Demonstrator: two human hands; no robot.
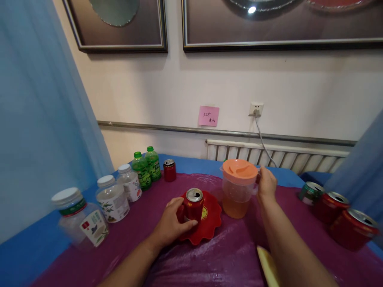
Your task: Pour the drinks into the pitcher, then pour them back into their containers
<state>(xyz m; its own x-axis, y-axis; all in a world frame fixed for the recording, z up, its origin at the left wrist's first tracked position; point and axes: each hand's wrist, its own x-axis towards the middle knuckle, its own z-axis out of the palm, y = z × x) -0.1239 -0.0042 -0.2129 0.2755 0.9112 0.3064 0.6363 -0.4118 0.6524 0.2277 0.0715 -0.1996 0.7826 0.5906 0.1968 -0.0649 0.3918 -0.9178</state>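
Observation:
My left hand [172, 223] is wrapped round a red drink can [194, 205] with its top opened. The can is over a red plate [213, 223] with a wavy rim; whether it touches the plate I cannot tell. To the right, my right hand [267, 183] grips the handle of a clear plastic pitcher [236, 201]. An orange lid [240, 170] covers the pitcher, and amber liquid fills its lower part. The pitcher looks upright, just beyond the plate's right edge.
Clear jars with white lids [113, 199], green bottles [152, 165] and another red can [169, 171] stand along the left. Several cans [332, 205] line the right side. A yellowish long object [267, 265] lies by my right forearm. Purple plastic sheeting [223, 259] covers the table.

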